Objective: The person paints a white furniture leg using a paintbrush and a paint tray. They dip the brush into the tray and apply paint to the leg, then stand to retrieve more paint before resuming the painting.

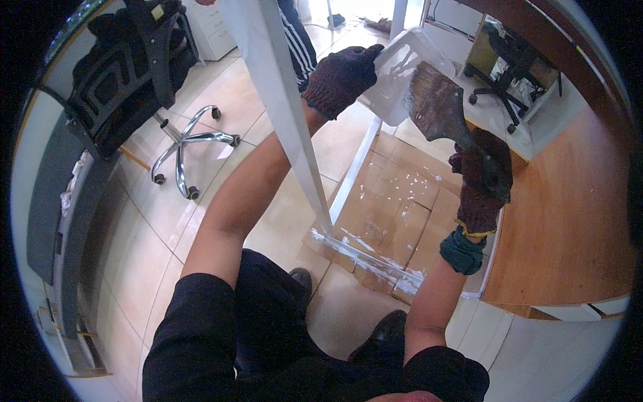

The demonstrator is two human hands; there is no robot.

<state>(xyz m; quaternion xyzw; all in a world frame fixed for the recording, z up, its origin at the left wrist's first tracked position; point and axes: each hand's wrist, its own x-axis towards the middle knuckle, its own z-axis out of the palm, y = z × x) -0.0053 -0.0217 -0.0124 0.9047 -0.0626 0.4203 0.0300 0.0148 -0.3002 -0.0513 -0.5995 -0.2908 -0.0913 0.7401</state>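
Paintbrush (435, 100), broad and flat with stained bristles, held at the upper right of centre, its bristles standing in front of a translucent plastic tub (390, 100) smeared white inside; whether bristles and tub touch I cannot tell. Hands, from left to right: my left hand (343, 79), dark-gloved, is closed on the tub's left edge, its fingers drawn together; my right hand (483, 171), likewise gloved, is wrapped round the brush handle in a narrow, curled grip.

Edges and open room, in the same order: an office chair (181, 139) with a chrome star base stands on the tiled floor (127, 254), well apart from my left forearm (234, 191); a white post (278, 100) slants down across the view, its foot meeting a paint-streaked rail (375, 260); right of the post, open air lies below the tub, over flattened cardboard (392, 194) speckled with white; at the far right, the curved edge of a wooden desktop (562, 221) runs near my right hand and limits the room there.

Pose: my left forearm reaches up and to the right, passing behind the post, so that the hand lies beyond it; my right forearm (435, 301) rises from the lower edge, banded in green (462, 251) at the wrist, with the brush tilted up and leftward
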